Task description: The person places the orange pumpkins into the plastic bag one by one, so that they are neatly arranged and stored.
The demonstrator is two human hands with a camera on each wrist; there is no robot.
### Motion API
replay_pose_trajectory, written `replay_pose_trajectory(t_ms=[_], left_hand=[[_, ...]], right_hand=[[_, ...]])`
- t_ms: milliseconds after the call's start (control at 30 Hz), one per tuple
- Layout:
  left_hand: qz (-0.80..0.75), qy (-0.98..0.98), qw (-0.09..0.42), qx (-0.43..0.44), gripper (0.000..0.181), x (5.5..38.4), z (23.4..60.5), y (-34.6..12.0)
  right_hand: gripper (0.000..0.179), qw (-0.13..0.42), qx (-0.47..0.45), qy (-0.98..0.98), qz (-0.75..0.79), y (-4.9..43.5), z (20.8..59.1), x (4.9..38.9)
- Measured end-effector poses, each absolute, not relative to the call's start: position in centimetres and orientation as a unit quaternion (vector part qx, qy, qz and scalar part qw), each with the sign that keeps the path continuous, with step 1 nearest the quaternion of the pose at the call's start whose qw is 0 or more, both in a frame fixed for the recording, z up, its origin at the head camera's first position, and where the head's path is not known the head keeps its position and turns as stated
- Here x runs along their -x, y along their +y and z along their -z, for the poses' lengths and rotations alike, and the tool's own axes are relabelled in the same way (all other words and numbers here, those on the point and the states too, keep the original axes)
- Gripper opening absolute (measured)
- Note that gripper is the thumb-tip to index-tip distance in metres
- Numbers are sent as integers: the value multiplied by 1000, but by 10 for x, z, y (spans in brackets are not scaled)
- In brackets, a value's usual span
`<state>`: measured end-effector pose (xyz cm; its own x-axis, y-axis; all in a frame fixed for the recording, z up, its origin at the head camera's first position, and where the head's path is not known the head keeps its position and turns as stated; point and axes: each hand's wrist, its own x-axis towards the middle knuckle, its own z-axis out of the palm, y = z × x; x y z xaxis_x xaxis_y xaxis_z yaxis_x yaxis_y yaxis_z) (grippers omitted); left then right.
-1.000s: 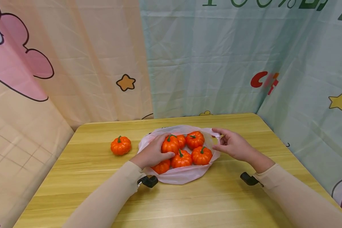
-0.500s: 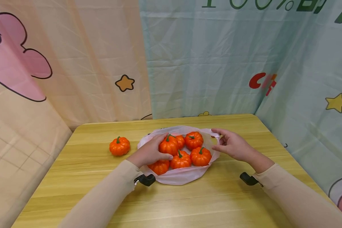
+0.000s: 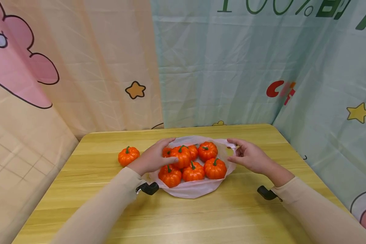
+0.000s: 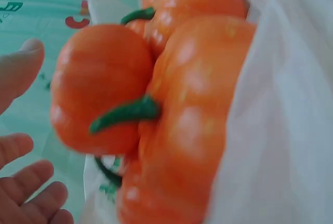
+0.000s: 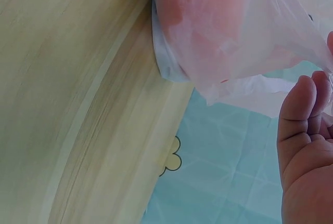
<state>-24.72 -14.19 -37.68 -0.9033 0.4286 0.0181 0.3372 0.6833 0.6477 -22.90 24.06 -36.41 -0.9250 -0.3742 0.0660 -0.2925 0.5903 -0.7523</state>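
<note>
A thin white plastic bag (image 3: 195, 192) lies open on the table, holding several small orange pumpkins with green stems. My left hand (image 3: 152, 157) is at the bag's left side, its fingers spread beside the topmost pumpkin (image 3: 181, 156). In the left wrist view a gap shows between the left fingers (image 4: 31, 182) and that pumpkin (image 4: 101, 89). At the opposite side, my right hand (image 3: 251, 156) pinches the bag's rim, pulling the plastic taut in the right wrist view. Another pumpkin (image 3: 128, 156) sits on the table outside the bag, just left of my left wrist.
The wooden table (image 3: 225, 217) has its far edge close to a hanging printed cloth (image 3: 216, 74), with more cloth at both sides. Black wrist mounts (image 3: 149, 188) stick out below each wrist.
My left hand has let go of the topmost pumpkin and drawn back to the left, uncovering a pumpkin behind it. The right hand keeps its place at the rim.
</note>
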Motion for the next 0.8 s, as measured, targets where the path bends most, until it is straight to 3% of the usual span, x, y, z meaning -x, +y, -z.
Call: replay_pose_trajectory(t_ms=[167, 367, 800], left_hand=[[-349, 919, 20, -185, 79, 252, 372, -170], [-310, 942, -7, -131, 88, 257, 371, -204], [-279, 958, 40, -54, 110, 269, 397, -261]], right_hand=[[73, 50, 185, 892, 409, 240, 364, 229], [72, 44, 185, 895, 402, 240, 364, 228], [73, 46, 185, 896, 401, 241, 364, 227]])
